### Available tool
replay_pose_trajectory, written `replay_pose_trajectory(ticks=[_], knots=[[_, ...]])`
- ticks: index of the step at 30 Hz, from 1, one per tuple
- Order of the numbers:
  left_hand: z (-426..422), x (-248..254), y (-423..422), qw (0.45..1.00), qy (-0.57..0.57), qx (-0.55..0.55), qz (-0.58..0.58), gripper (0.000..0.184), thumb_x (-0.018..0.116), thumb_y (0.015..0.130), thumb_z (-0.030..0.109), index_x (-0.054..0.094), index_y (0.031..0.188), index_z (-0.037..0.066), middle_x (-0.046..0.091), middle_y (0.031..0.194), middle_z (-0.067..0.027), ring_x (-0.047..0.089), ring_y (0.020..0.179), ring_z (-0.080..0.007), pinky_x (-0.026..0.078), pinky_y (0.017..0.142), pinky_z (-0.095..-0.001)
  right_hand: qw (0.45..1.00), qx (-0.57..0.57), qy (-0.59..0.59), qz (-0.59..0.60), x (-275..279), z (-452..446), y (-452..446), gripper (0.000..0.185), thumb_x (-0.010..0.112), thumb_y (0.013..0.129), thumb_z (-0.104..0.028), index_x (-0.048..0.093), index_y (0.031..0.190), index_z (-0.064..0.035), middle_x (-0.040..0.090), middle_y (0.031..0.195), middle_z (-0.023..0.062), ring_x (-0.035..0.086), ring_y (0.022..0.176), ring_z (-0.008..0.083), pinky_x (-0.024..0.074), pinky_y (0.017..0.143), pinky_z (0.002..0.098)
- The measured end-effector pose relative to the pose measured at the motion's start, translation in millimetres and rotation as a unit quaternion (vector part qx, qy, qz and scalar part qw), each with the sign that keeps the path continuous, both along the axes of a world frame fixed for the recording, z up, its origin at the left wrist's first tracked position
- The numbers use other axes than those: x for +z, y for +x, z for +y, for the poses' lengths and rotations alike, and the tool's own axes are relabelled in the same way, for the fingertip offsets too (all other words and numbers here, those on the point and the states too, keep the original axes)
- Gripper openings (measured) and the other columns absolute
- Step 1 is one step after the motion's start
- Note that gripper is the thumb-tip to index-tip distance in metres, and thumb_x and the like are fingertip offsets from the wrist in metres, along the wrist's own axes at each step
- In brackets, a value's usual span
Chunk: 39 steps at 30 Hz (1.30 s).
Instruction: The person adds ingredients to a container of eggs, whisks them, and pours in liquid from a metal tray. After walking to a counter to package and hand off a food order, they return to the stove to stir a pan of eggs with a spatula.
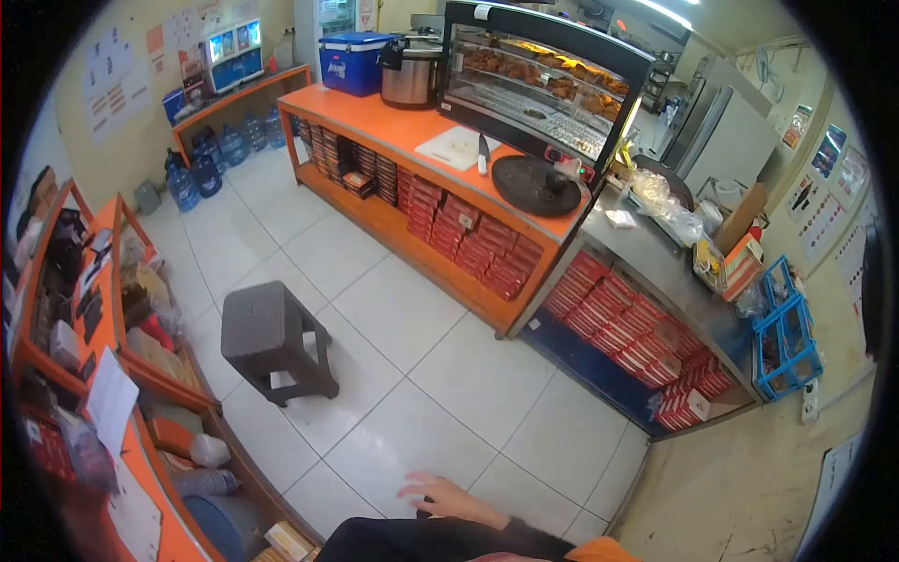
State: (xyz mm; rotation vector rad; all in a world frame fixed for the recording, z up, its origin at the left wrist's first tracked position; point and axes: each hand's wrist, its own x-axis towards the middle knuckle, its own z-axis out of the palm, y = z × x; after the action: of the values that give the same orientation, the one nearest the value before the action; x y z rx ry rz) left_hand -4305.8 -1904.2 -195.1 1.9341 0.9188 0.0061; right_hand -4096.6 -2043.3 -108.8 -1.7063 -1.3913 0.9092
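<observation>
My right hand (449, 498) is low in the view, over the white tiled floor, reaching in from the lower right with a dark band or cuff at the wrist. Its fingers are slightly blurred and stretched apart. A small dark patch shows beneath the palm; I cannot make out what it is. Just below the hand lies dark clothing (393, 541). No part of my left hand shows. Up and to the left of my hand, a dark grey stool (257, 323) stands upright on the floor.
An orange counter (375, 120) bears a blue cooler (354, 67), a steel pot (409, 79), a knife on a white board (440, 150), a round dark board (524, 187) and a glass food cabinet (524, 84). Orange shelves (154, 473) stand left; red boxes (623, 323) fill the right counter.
</observation>
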Motion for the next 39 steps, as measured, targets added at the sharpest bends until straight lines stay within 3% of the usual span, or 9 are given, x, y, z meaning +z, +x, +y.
replay_pose_trajectory(ticks=[3, 11, 15, 18, 26, 28, 30, 33, 39], knots=[[19.3, 40.7, 54.9, 0.998, -0.05, -0.031, -0.005, 0.029, 0.062, 0.072, 0.014, 0.047, 0.095, 0.004, 0.054, 0.078, -0.0154, 0.056, 0.066, -0.0252, 0.044, 0.065, -0.0359, 0.922, 0.299, -0.09, 0.229, -44.5, 10.5, 28.6, 0.047, 0.044, 0.089, -0.029, 0.035, 0.132, -0.0115, 0.039, 0.13, 0.0166, 0.036, 0.121, 0.029, 0.0264, 0.1, 0.0341], [102.7, 50.1, 186.3, 0.991, 0.081, 0.097, -0.042, 0.055, 0.07, 0.071, 0.025, 0.042, 0.115, 0.006, 0.055, 0.09, -0.0162, 0.057, 0.071, -0.0238, 0.046, 0.074, -0.0371, 0.877, 0.378, -0.254, 0.155, -1.6, 126.5, 216.7, 0.074, 0.035, 0.085, -0.052, 0.009, 0.14, -0.0098, 0.013, 0.143, 0.017, 0.018, 0.131, 0.0264, 0.0145, 0.105, 0.0315], [179.5, 71.7, 289.6, 0.938, -0.323, 0.126, -0.011, 0.071, 0.071, 0.072, 0.024, 0.031, 0.129, 0.006, 0.053, 0.098, -0.0192, 0.059, 0.071, -0.0239, 0.047, 0.072, -0.0325, 0.866, 0.384, -0.244, 0.205, 17.1, 199.7, 307.3, 0.079, 0.045, 0.082, -0.042, 0.007, 0.138, -0.0013, 0.014, 0.141, 0.0223, 0.013, 0.132, 0.0302, 0.0105, 0.106, 0.0331], [227.7, 72.0, 379.4, 0.942, -0.336, -0.007, -0.014, 0.076, 0.071, 0.073, 0.022, 0.025, 0.132, 0.007, 0.053, 0.099, -0.0198, 0.059, 0.077, -0.0229, 0.049, 0.068, -0.0298, 0.944, 0.268, -0.191, -0.001, 46.5, 208.2, 360.0, 0.083, 0.053, 0.077, -0.039, 0.011, 0.137, 0.0003, 0.016, 0.139, 0.025, 0.013, 0.132, 0.0325, 0.0101, 0.107, 0.034], [181.4, 195.0, 614.6, 0.848, -0.487, -0.198, -0.071, 0.07, 0.063, 0.075, 0.007, 0.026, 0.135, 0.016, 0.043, 0.122, -0.0135, 0.045, 0.109, -0.0222, 0.049, 0.077, -0.0345, 0.973, -0.227, -0.045, 0.014, 119.1, 73.6, 458.6, 0.083, 0.061, 0.072, -0.025, 0.015, 0.135, 0.0033, 0.023, 0.138, 0.022, 0.023, 0.129, 0.0295, 0.0185, 0.106, 0.0333], [151.9, 199.4, 658.0, 0.835, -0.453, -0.288, -0.125, 0.072, 0.063, 0.074, 0.005, 0.026, 0.135, 0.014, 0.042, 0.125, -0.0124, 0.045, 0.11, -0.0215, 0.047, 0.08, -0.0328, 0.905, -0.311, 0.006, 0.288, 167.8, 19.3, 471.2, 0.076, 0.057, 0.073, -0.026, 0.022, 0.135, 0.0004, 0.033, 0.135, 0.018, 0.036, 0.122, 0.0247, 0.0308, 0.1, 0.0328], [118.0, 197.5, 698.6, 0.81, -0.361, -0.401, -0.23, 0.071, 0.061, 0.073, 0.003, 0.026, 0.135, 0.012, 0.042, 0.127, -0.011, 0.046, 0.11, -0.0205, 0.046, 0.083, -0.0307, 0.705, -0.474, 0.091, 0.52, 204.2, -47.3, 459.2, 0.071, 0.055, 0.075, -0.025, 0.024, 0.135, -0.0015, 0.036, 0.133, 0.0146, 0.037, 0.121, 0.0211, 0.0311, 0.099, 0.0315], [53.9, 220.6, 741.0, 0.742, -0.47, -0.409, -0.247, 0.065, 0.055, 0.073, 0.001, 0.029, 0.133, 0.009, 0.044, 0.126, -0.0103, 0.047, 0.109, -0.0192, 0.042, 0.088, -0.0282, 0.664, -0.533, 0.205, 0.482, 200.6, -112.2, 465.0, 0.065, 0.054, 0.078, -0.025, 0.029, 0.134, -0.0041, 0.041, 0.129, 0.0132, 0.041, 0.117, 0.019, 0.0323, 0.097, 0.0297], [-95.4, 159.9, 832.1, 0.804, -0.495, -0.269, -0.189, 0.048, 0.048, 0.082, 0.006, 0.036, 0.128, 0.007, 0.047, 0.12, -0.0086, 0.046, 0.109, -0.0178, 0.038, 0.091, -0.0292, 0.849, -0.52, 0.095, 0.033, 209.3, -217.6, 551.7, 0.052, 0.048, 0.086, -0.023, 0.033, 0.132, -0.0026, 0.033, 0.135, 0.0089, 0.033, 0.123, 0.0164, 0.0278, 0.1, 0.0294]])
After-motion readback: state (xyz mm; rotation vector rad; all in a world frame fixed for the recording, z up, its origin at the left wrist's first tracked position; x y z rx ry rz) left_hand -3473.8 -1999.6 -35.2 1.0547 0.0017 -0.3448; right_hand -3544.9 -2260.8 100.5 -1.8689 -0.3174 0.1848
